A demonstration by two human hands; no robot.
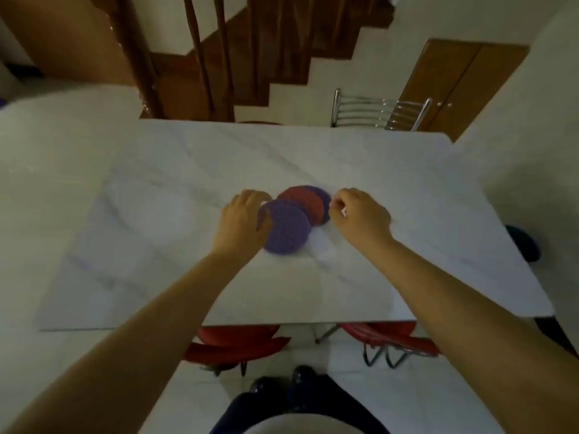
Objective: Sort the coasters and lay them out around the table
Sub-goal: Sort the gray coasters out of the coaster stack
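Where both arms reach to mid-worktop [188, 170]: crocheted round coasters, overlapping in a short row. Nearest, purple coaster [286, 228], front edge blurred, overlapping red coaster [305, 203]; behind that, sliver of second purple coaster [324, 198]. Faint white patch just right of nearest coaster, too blurred to identify.

Left hand [242, 219]: at left edge of nearest purple coaster, fingers curled and touching its rim; whether gripping or merely resting, cannot tell.

Right hand [360, 214]: just right of row, beside rear purple coaster, fingers bunched together, small pale item at fingertips; contact with coaster unclear.

Worktop: white marble-look, rectangular.

Surroundings: red chairs [238, 343] tucked under near edge; chrome chair back [379, 111] at far edge; wooden staircase [266, 57] beyond; brown cabinet [463, 79] far right; dark shoes [282, 380] on pale floor below.
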